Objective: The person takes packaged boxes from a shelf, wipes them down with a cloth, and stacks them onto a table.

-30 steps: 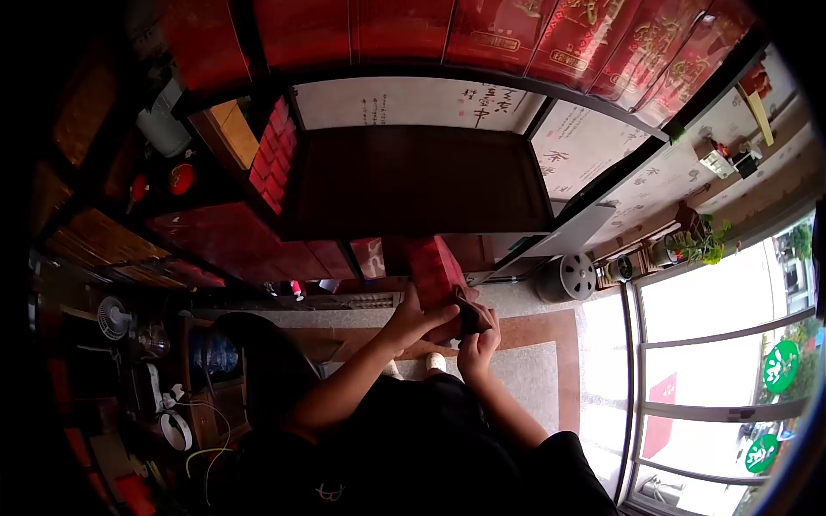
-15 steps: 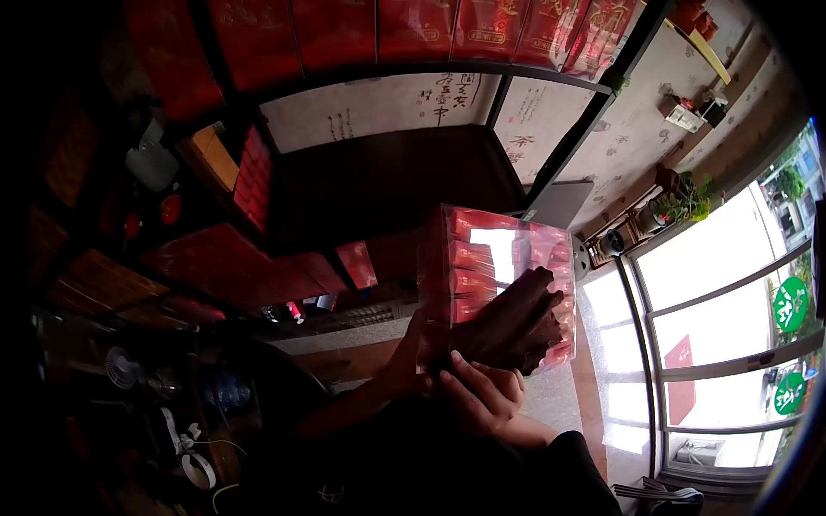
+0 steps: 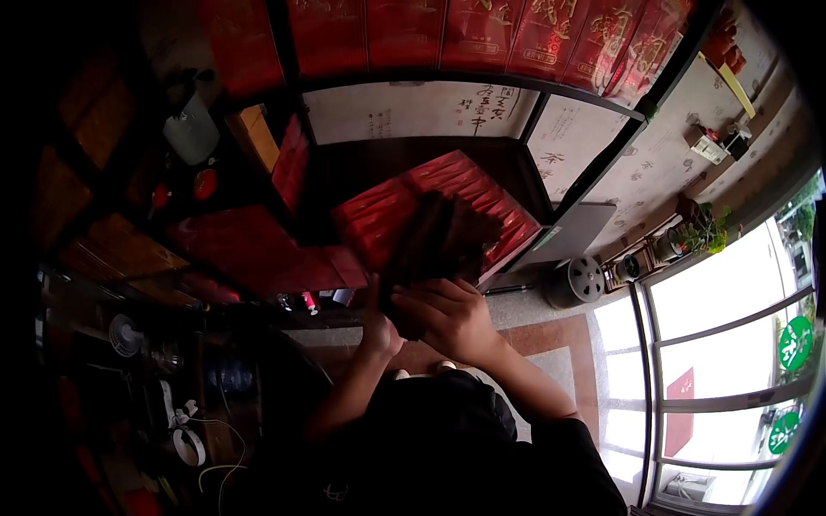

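Observation:
A clear-covered box of red packets [image 3: 379,211] is held out in front of me, tilted, in the opening of the dark shelf. A crumpled dark brown cloth [image 3: 460,228] lies across its top and hides its middle. My left hand [image 3: 380,334] is closed at the box's near left corner, thumb upward; its other fingers are hidden. My right hand [image 3: 449,318] is closed on the near end of the cloth, fingers bent over it against the box.
Red boxes with gold lettering [image 3: 482,39] line the upper shelf. More red boxes [image 3: 249,249] stand at left. A metal bin [image 3: 575,282] and potted plants [image 3: 701,232] are at right, near the glass doors [image 3: 723,344]. A small fan [image 3: 125,334] stands at lower left.
The box and cloth have moved left and away from me, to the shelf opening. Both hands moved with them, and the view has shifted, showing more floor and my shoes.

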Available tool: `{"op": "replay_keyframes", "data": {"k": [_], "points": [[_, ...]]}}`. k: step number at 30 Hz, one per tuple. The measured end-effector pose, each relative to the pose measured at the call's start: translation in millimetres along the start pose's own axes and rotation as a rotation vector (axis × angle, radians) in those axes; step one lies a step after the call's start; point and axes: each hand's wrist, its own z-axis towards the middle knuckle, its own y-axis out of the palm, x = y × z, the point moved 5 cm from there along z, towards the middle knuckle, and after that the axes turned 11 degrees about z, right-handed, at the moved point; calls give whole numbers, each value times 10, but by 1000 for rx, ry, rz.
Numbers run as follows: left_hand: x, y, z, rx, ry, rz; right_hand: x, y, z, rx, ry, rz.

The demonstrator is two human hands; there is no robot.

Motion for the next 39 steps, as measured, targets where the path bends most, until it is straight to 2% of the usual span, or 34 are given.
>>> {"op": "replay_keyframes", "data": {"k": [2, 3, 4, 5, 7, 8, 10, 12, 14, 16, 17, 18, 20, 21, 24, 25, 27, 30, 32, 33, 35, 36, 38, 39], "points": [[1, -23, 14, 76, -25, -1, 290, -131, 72, -91, 347, 237], [9, -29, 24, 88, -12, -25, 429, -276, 195, 5, 525, 540], [14, -36, 31, 100, 1, -49, 703, -295, 250, 160, 576, 645], [17, -43, 21, 115, 11, -73, 1003, -353, 327, 152, 573, 561], [19, -63, -4, 145, 4, -54, 1450, -478, 527, -10, 647, 167], [32, -80, -4, 165, -4, -33, 1449, -547, 522, -13, 642, 173], [14, -125, 6, 218, 0, 6, 1221, -787, 678, -7, 495, -308], [-39, -165, 15, 282, 0, 32, 1041, -673, 640, -18, 326, -149], [-99, -177, -3, 245, -49, -75, 1003, -218, 400, -170, 322, -39], [-178, -160, -53, 255, -97, -59, 929, 36, 314, -249, 334, -379], [-184, -152, -60, 254, -89, -8, 970, 155, 267, -271, 375, -427], [-189, -145, -65, 252, -82, 43, 886, 206, 264, -274, 367, -426], [-276, -209, -73, 190, -118, 83, 620, 402, 260, -433, 154, -264], [-276, -158, -118, 261, -226, 108, 544, 517, 245, -478, 33, -225], [-422, -271, -158, 228, -163, 66, 684, 537, 381, -472, -38, -61], [-385, -223, -163, 241, -125, 74, 811, 484, 432, -398, -29, -103], [-401, -184, -163, 238, -87, 44, 1145, 225, 531, -265, 120, -238], [-416, -167, -138, 245, -53, 0, 1625, -235, 399, 27, 411, -479], [-439, -204, -137, 238, -17, 104, 1584, -188, 236, 37, 430, -553], [-490, -221, -138, 233, -22, 102, 1435, -108, 201, -40, 415, -502], [-585, -263, -133, 260, -30, -90, 964, 78, 160, -176, 336, -364], [-552, -221, -123, 258, -35, -87, 747, 185, 87, -217, 274, -301], [-376, -52, -80, 169, 15, -228, 372, 337, -93, -354, 227, -160], [-382, -19, -134, 110, -39, -391, 278, 378, -210, -397, 202, -147]]}}
